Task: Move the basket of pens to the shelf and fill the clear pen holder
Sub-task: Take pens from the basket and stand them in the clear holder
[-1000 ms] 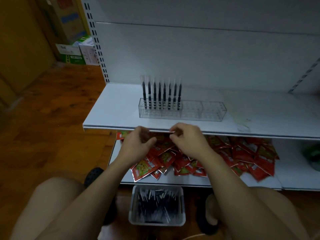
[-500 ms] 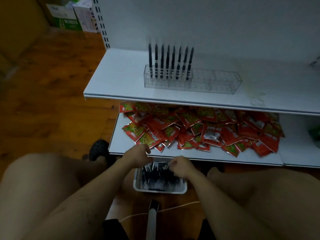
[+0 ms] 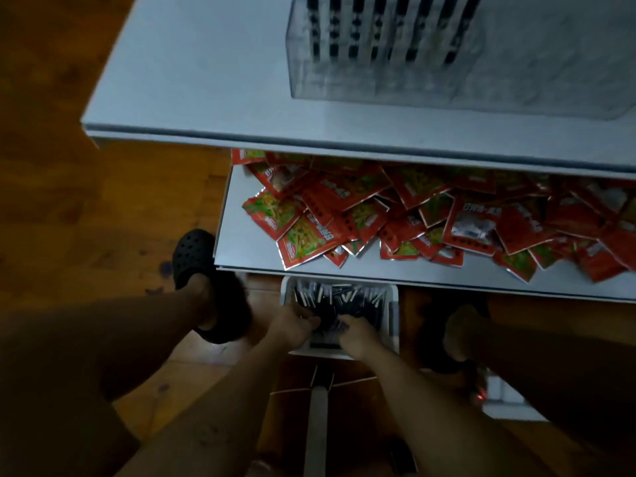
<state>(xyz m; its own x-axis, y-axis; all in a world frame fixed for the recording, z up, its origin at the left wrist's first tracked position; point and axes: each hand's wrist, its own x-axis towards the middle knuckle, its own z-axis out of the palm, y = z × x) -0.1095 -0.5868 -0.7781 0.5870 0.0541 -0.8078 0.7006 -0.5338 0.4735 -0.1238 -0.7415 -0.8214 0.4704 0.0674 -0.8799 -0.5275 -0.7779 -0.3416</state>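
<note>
A white basket [image 3: 392, 315] full of black pens [image 3: 347, 299] stands on the wooden floor between my feet, just below the lower shelf edge. Both hands are down inside it. My left hand [image 3: 292, 327] has its fingers curled among the pens at the basket's left side. My right hand [image 3: 356, 337] is curled over the pens beside it. What each hand holds is blurred. The clear pen holder [image 3: 344, 80] stands on the upper white shelf [image 3: 192, 80], with several black pens [image 3: 378, 25] upright in its left part.
The lower shelf [image 3: 241, 242] holds a heap of red snack packets [image 3: 413, 215]. My black clogs [image 3: 196, 256] flank the basket. A white handle-like bar [image 3: 318, 432] lies on the floor in front of it. A white box [image 3: 509, 404] sits at right.
My view has tipped further down and closer. Both hands dropped from the upper shelf edge to the basket on the floor and now dig into the pens.
</note>
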